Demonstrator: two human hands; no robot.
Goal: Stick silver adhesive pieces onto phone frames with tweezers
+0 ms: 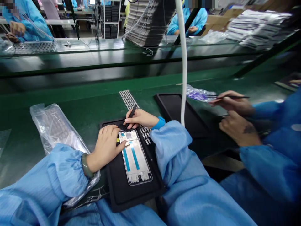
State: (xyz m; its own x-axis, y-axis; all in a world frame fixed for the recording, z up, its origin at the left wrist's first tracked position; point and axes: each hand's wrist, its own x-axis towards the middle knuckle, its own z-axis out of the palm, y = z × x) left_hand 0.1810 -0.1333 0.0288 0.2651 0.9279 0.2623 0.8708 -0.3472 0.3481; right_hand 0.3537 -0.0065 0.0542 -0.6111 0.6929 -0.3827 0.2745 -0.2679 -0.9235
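A silver phone frame (131, 157) with two blue strips lies face up, at a slant, on a black tray (117, 185). My left hand (107, 141) is at its upper left, thumb pressed on the frame and fingers bent by its top corner, holding it against the tray. In my right hand (141, 118), just past the frame's top end, black tweezers (131, 113) are pinched, their tips hidden by the fingers. A sheet of small dark parts (128, 98) runs under my right hand, its near end (145, 135) showing beside the frame.
Plastic-wrapped trays (58, 125) lie left. A second black tray (174, 106) sits right of a hanging white cable (183, 62). At right, a co-worker's hands (235, 110) hold tweezers near a purple-filled plastic bag (198, 93). A raised shelf (94, 59) crosses behind.
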